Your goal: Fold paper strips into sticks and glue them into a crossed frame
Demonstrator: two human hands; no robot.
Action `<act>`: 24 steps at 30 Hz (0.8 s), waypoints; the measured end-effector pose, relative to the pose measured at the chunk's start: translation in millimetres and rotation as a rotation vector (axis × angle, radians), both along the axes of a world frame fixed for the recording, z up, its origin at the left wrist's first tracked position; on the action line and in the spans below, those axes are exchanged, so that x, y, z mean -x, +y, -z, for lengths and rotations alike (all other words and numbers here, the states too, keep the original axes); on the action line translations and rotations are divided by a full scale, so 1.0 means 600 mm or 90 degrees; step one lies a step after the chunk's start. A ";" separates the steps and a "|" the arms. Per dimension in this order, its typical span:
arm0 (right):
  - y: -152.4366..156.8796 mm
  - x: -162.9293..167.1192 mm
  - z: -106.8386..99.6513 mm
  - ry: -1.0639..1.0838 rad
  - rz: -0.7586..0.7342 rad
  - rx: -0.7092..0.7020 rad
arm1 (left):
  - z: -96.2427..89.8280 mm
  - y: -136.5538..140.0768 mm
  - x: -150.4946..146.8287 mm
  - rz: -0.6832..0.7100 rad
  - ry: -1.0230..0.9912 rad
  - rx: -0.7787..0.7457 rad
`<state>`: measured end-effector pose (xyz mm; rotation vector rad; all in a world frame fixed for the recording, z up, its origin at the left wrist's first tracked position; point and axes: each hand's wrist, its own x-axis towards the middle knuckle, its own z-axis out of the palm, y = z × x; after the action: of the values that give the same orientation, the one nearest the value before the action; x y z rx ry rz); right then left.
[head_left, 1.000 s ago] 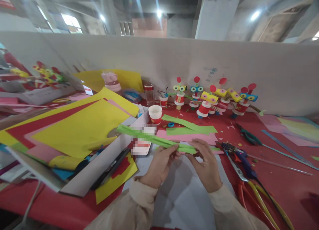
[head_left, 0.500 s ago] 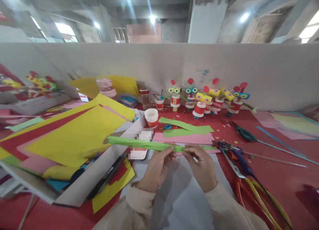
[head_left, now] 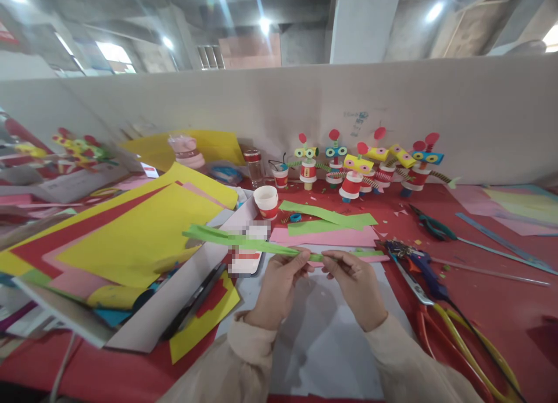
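A long green paper strip (head_left: 226,238), folded into layers that spread apart at its left end, is held level above the grey sheet (head_left: 322,333). My left hand (head_left: 283,278) pinches it near the middle. My right hand (head_left: 353,281) grips it just to the right, thumb and forefinger pressed together. Beyond my hands lie a pink paper strip (head_left: 322,236) and loose green strips (head_left: 331,217). A phone (head_left: 246,262), partly blurred out, rests under the strip's left part. Behind it stands a white and red paper cup (head_left: 266,202).
Scissors (head_left: 440,327) and a purple glue gun (head_left: 429,275) lie at right, with green-handled pliers (head_left: 431,225) beyond. Paper-cup figures (head_left: 353,182) stand along the back partition. At left, a white box (head_left: 183,286) bears yellow card (head_left: 148,234) and other coloured sheets.
The strip's layers have spread apart at the left end, which has risen slightly. Both hands keep their pinch close together. The view has shifted a little.
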<state>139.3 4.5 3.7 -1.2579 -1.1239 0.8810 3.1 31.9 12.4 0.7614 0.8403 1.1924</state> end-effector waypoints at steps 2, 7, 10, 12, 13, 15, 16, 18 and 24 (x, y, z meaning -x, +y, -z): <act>-0.002 0.002 -0.006 -0.006 -0.018 0.028 | 0.002 0.001 0.001 -0.010 0.017 -0.003; -0.009 0.003 -0.015 -0.048 -0.032 0.031 | 0.002 0.004 0.004 -0.037 0.023 0.019; -0.009 -0.007 -0.011 -0.092 -0.014 0.020 | -0.003 0.008 0.007 -0.048 -0.020 0.043; -0.007 -0.016 -0.008 -0.151 0.006 -0.004 | -0.006 0.010 0.010 -0.067 -0.042 0.055; -0.006 -0.020 -0.007 -0.190 0.013 -0.027 | -0.006 0.010 0.011 -0.074 -0.045 0.058; -0.004 -0.026 -0.007 -0.276 0.015 -0.094 | -0.006 0.009 0.010 -0.078 -0.040 0.059; -0.004 -0.026 -0.008 -0.316 0.005 -0.128 | -0.005 0.007 0.009 -0.071 -0.033 0.058; -0.005 -0.024 -0.010 -0.370 -0.032 -0.171 | -0.001 0.004 0.005 -0.044 -0.018 0.048; -0.008 -0.022 -0.010 -0.368 -0.050 -0.094 | 0.002 0.007 0.005 -0.020 0.001 0.025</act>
<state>152.8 -0.3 9.6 -1.3911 -1.6704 0.4823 0.0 36.3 11.4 0.7205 0.8774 1.1993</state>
